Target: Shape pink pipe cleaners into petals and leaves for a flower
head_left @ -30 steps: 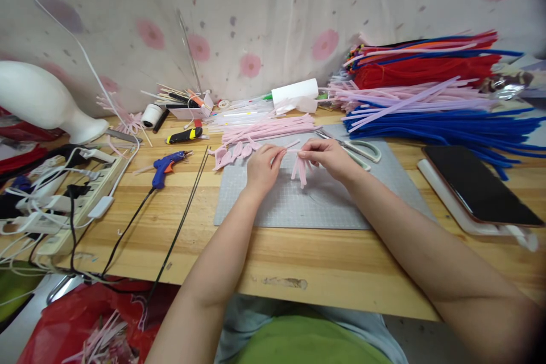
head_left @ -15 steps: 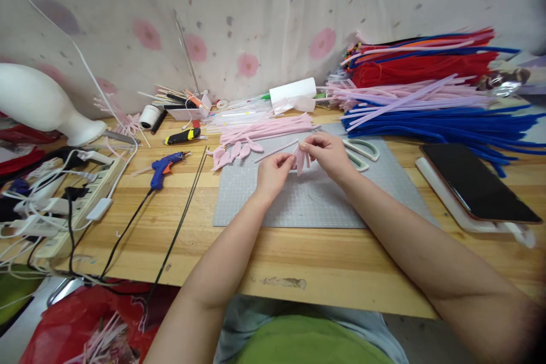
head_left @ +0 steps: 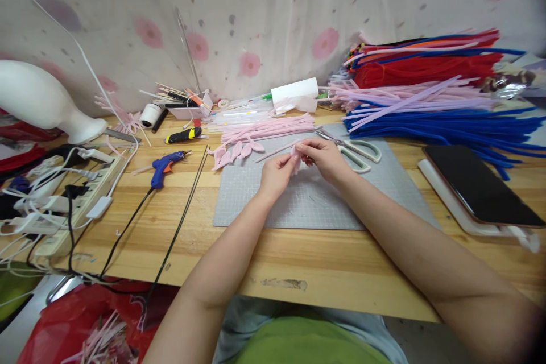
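Observation:
Above the grey cutting mat (head_left: 290,213), my left hand (head_left: 275,176) and my right hand (head_left: 326,157) meet, both closed in a pinch on a small pink pipe-cleaner piece (head_left: 295,162). Fingers cover most of that piece, so its shape is partly hidden. Just behind the hands, a single pale pink pipe cleaner (head_left: 273,152) lies on the mat. Scissors (head_left: 362,169) with pale handles rest beside my right hand. Several pink leaf-shaped pieces (head_left: 236,152) lie at the mat's back left corner, near a bundle of pink pipe cleaners (head_left: 268,128).
To the left are a blue glue gun (head_left: 161,168), two thin dark wires (head_left: 184,215), a yellow-black utility knife (head_left: 182,135) and a cable-filled power strip (head_left: 102,179). Blue pipe cleaners (head_left: 443,128) and red ones (head_left: 426,70) are piled at back right. A phone (head_left: 478,185) lies nearer on the right.
My hands have drawn closer together around the pink piece. Its hanging strands, visible before, are now mostly covered by fingers. More of the scissors shows behind my right hand.

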Demonstrator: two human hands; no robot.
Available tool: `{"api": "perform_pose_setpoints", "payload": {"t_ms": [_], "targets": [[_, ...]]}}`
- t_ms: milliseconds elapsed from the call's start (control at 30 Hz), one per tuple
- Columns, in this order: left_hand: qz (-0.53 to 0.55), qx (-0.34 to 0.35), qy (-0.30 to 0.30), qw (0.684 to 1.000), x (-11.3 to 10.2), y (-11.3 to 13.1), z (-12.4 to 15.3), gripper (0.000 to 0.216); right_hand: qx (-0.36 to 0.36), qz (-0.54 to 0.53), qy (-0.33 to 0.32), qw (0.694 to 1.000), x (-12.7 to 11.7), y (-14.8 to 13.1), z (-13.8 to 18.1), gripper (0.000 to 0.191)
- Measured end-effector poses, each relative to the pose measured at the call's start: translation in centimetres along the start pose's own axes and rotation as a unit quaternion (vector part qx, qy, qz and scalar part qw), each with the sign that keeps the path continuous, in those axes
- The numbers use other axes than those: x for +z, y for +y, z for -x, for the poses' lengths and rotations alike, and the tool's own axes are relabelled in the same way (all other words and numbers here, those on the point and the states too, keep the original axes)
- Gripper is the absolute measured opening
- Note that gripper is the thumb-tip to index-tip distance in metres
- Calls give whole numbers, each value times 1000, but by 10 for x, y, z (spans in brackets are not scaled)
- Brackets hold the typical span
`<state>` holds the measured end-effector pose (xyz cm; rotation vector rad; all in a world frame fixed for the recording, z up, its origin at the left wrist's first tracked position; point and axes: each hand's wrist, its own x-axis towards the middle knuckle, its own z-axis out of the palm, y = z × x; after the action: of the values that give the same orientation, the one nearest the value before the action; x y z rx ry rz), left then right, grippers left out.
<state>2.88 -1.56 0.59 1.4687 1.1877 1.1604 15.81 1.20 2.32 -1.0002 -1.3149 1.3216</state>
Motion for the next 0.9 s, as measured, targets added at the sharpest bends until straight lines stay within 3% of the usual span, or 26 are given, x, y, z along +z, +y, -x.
{"api": "perform_pose_setpoints", "payload": {"t_ms": [167,333,467,600,800,900], "targets": [[124,-41,-55,990,1,-1,-2,28,3,25,-17,1000,1,-3,2,26],[151,-106,-66,981,-3,0,-3,18,-17,88,-47,995,-3,-2,3,28],[171,-166,-68,969,-4,2,-3,21,48,14,-86,995,-12,5,1,30],[203,-153,-79,964,-3,4,-1,27,78,-38,-103,991,-14,10,2,28],[261,-154,-172,937,-8,11,3,31,122,-140,-131,974,-9,7,4,44],[264,-154,-196,932,-8,14,5,31,137,-158,-134,969,-9,8,3,40]]}}
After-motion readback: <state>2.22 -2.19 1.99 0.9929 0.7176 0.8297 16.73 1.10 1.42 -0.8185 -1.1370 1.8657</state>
